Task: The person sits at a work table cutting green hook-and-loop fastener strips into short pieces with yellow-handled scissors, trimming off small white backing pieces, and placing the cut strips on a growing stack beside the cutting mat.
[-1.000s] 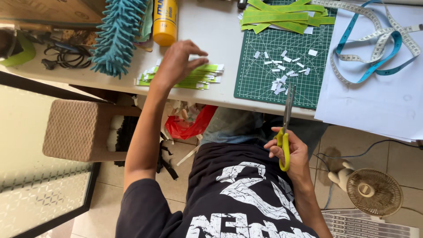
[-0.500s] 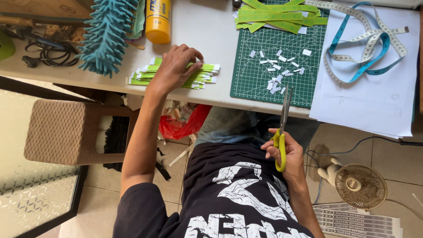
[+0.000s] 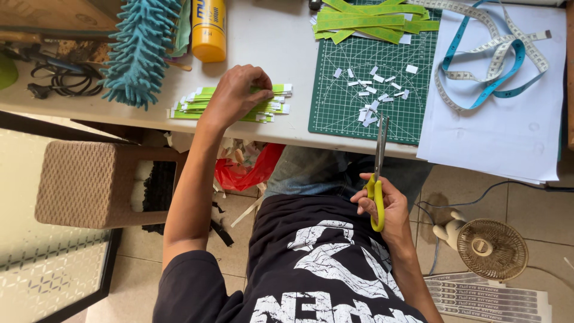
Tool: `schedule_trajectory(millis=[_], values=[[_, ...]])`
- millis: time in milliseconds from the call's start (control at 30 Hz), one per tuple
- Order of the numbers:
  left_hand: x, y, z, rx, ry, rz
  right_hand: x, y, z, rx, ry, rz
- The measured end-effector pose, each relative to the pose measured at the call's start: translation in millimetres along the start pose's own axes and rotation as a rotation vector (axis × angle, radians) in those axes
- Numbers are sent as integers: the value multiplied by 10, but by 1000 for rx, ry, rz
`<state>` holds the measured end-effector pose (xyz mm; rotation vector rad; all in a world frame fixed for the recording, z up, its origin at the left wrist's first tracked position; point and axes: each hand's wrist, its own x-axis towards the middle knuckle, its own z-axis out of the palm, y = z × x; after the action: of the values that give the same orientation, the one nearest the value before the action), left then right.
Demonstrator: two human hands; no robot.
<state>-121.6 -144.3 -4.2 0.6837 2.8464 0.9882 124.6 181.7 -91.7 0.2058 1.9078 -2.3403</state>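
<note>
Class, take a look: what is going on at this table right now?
A person sits at a white table. The left hand rests on a stack of green and white paper strips near the table's edge. The right hand holds yellow-handled scissors, blades pointing toward the green cutting mat, which bears small white scraps. More green strips lie at the mat's far end.

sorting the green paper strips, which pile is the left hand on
The stack of green and white paper strips on the bare white table under the left hand; the other green strips lie untouched atop the green cutting mat.
</note>
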Motion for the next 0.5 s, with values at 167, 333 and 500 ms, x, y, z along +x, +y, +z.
schedule_trajectory(millis=[167, 333, 500], values=[[23, 52, 37, -28, 16, 17, 2, 1, -18, -20, -2, -6], [23, 65, 71, 8, 68, 87, 1, 10, -14, -16, -12, -3], [13, 32, 104, 85, 166, 153, 7, 11, -11, -13, -1, 2]])
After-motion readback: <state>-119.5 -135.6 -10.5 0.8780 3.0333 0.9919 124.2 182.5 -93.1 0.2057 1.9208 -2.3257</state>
